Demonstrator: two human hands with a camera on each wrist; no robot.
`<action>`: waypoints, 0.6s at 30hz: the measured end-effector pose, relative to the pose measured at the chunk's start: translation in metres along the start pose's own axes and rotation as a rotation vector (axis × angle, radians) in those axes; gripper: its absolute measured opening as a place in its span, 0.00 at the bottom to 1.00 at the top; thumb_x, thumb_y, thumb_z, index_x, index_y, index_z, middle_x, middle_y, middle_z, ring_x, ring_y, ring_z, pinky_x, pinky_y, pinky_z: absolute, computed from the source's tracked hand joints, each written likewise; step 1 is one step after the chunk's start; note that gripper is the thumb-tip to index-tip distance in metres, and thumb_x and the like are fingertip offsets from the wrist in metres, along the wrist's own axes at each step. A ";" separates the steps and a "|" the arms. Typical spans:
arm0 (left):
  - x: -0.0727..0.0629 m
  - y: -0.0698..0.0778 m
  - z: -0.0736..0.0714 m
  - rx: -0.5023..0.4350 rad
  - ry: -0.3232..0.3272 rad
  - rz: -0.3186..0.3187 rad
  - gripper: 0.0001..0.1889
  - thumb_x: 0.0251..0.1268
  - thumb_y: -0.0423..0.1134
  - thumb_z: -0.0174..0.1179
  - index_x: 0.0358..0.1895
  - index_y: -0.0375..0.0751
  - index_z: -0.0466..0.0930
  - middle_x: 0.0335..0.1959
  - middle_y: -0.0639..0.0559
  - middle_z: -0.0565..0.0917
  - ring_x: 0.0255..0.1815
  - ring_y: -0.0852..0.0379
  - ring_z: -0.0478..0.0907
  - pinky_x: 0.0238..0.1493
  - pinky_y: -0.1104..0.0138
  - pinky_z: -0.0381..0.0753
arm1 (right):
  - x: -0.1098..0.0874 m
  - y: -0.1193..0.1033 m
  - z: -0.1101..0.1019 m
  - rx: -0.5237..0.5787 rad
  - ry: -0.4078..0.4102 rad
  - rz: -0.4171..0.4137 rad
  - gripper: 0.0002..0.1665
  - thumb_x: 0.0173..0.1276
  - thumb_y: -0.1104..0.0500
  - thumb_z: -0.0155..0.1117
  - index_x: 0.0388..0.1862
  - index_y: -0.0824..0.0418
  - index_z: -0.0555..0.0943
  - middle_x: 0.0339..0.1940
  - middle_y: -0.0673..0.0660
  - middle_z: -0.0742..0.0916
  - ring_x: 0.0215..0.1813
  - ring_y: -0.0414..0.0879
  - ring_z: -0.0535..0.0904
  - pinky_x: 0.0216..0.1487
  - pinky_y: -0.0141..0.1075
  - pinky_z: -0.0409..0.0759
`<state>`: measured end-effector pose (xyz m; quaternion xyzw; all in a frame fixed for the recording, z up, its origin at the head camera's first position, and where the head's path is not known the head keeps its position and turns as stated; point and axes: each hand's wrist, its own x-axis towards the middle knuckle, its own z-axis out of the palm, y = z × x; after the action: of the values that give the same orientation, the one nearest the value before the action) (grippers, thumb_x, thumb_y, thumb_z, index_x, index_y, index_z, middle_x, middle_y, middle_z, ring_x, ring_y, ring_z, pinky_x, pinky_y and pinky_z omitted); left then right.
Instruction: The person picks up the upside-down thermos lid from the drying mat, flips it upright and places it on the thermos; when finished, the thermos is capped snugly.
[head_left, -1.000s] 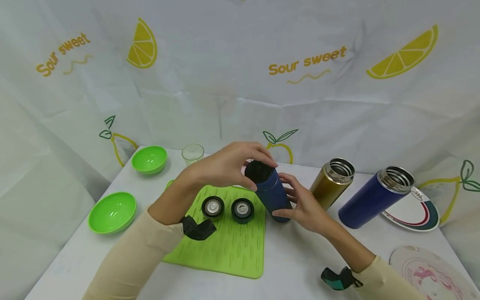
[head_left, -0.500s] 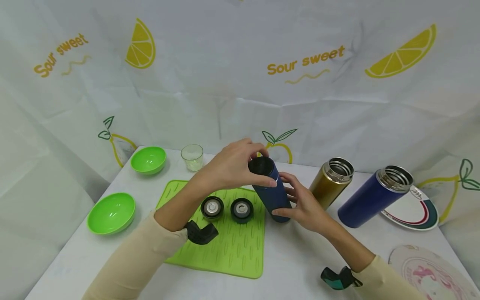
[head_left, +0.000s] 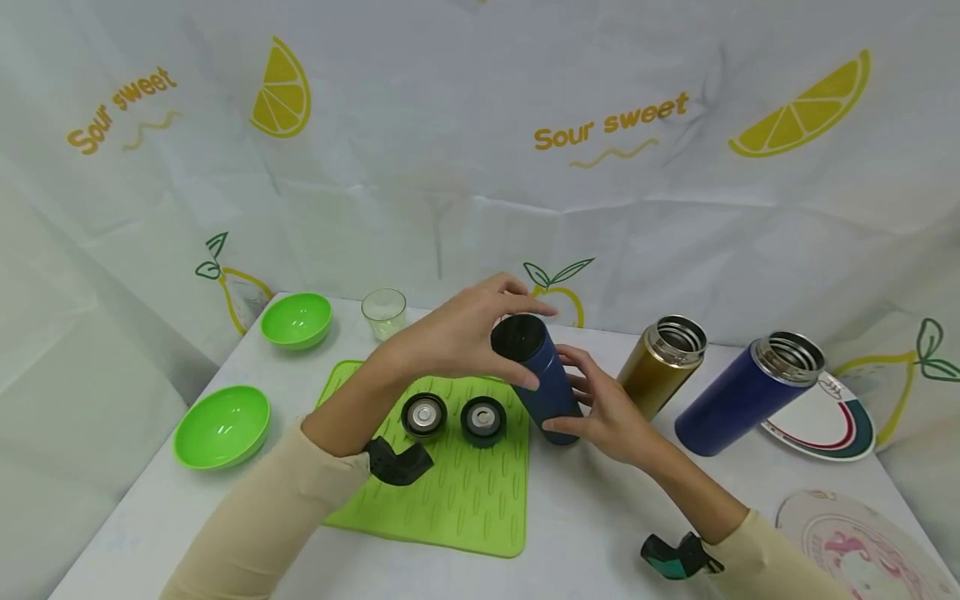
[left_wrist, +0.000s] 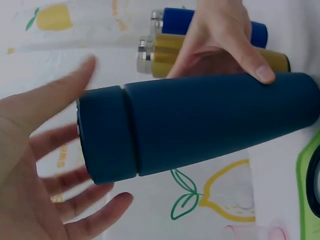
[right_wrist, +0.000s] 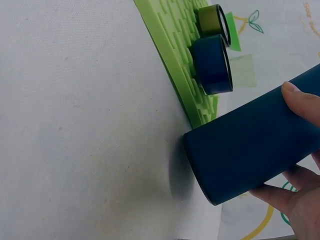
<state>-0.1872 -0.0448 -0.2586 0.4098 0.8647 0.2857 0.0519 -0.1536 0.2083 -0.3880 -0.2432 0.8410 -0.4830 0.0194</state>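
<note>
A dark blue thermos bottle point(head_left: 551, 392) stands just right of the green mat point(head_left: 450, 508), its lid point(left_wrist: 107, 135) in place with a seam showing below it. My right hand point(head_left: 611, 408) grips the lower body, thumb in front and fingers behind. Around the lid my left hand point(head_left: 472, 329) is spread, thumb raised off the side in the left wrist view and fingers loosely bent; whether a fingertip touches is unclear. On the mat two lids, one gold-sided point(right_wrist: 212, 22) and one blue point(right_wrist: 212, 65), lie with metal undersides up.
Right of my right hand stand a lidless gold thermos point(head_left: 660, 371) and a lidless blue thermos point(head_left: 738, 400). Behind is a white plate point(head_left: 817, 421); a pink-patterned round mat point(head_left: 817, 521) lies nearer. Two green bowls point(head_left: 222, 427) and a glass point(head_left: 384, 314) are at left.
My left hand has shifted its fingers and thumb around the lid, turning at the wrist and back. The right hand and the bottle have stayed in place.
</note>
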 end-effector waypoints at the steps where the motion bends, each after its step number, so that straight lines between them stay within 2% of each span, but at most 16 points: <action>1: 0.000 0.001 0.002 0.027 0.021 -0.048 0.38 0.53 0.55 0.77 0.70 0.54 0.76 0.61 0.50 0.76 0.59 0.54 0.75 0.59 0.59 0.80 | 0.000 0.001 0.000 0.003 -0.001 0.001 0.57 0.56 0.68 0.79 0.80 0.57 0.57 0.76 0.69 0.70 0.71 0.72 0.74 0.67 0.65 0.75; 3: 0.002 0.002 0.005 0.066 0.063 -0.118 0.37 0.53 0.62 0.74 0.66 0.54 0.78 0.55 0.51 0.78 0.52 0.55 0.77 0.51 0.61 0.81 | 0.000 0.001 0.000 0.011 -0.001 -0.001 0.57 0.57 0.68 0.78 0.80 0.57 0.57 0.76 0.68 0.70 0.71 0.73 0.74 0.67 0.65 0.75; 6: 0.003 0.003 0.007 0.076 0.090 -0.155 0.33 0.54 0.63 0.73 0.61 0.52 0.81 0.47 0.52 0.80 0.46 0.55 0.77 0.44 0.64 0.80 | 0.001 0.002 -0.001 0.016 0.000 -0.003 0.56 0.58 0.68 0.78 0.80 0.58 0.57 0.76 0.69 0.69 0.71 0.74 0.73 0.67 0.66 0.74; 9: 0.002 0.002 0.005 0.040 0.080 -0.101 0.31 0.55 0.57 0.75 0.61 0.50 0.82 0.48 0.52 0.82 0.48 0.55 0.78 0.46 0.65 0.79 | 0.000 0.001 -0.001 0.019 -0.003 0.002 0.56 0.58 0.67 0.78 0.80 0.57 0.57 0.76 0.69 0.70 0.71 0.74 0.73 0.67 0.66 0.74; 15: -0.002 -0.001 -0.002 -0.094 -0.007 0.062 0.33 0.54 0.32 0.76 0.66 0.47 0.80 0.63 0.51 0.82 0.65 0.55 0.77 0.61 0.62 0.81 | 0.000 0.002 -0.001 0.013 0.001 0.011 0.57 0.57 0.67 0.79 0.80 0.57 0.57 0.75 0.69 0.70 0.70 0.73 0.74 0.66 0.66 0.75; 18: -0.002 -0.001 -0.002 -0.076 -0.009 0.034 0.34 0.56 0.37 0.76 0.69 0.49 0.77 0.66 0.51 0.79 0.68 0.55 0.75 0.64 0.60 0.79 | 0.000 0.002 -0.001 0.014 0.000 0.010 0.57 0.57 0.67 0.79 0.80 0.57 0.57 0.75 0.69 0.70 0.70 0.73 0.74 0.66 0.66 0.75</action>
<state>-0.1873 -0.0481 -0.2581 0.4236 0.8459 0.3172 0.0662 -0.1543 0.2096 -0.3894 -0.2388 0.8387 -0.4889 0.0233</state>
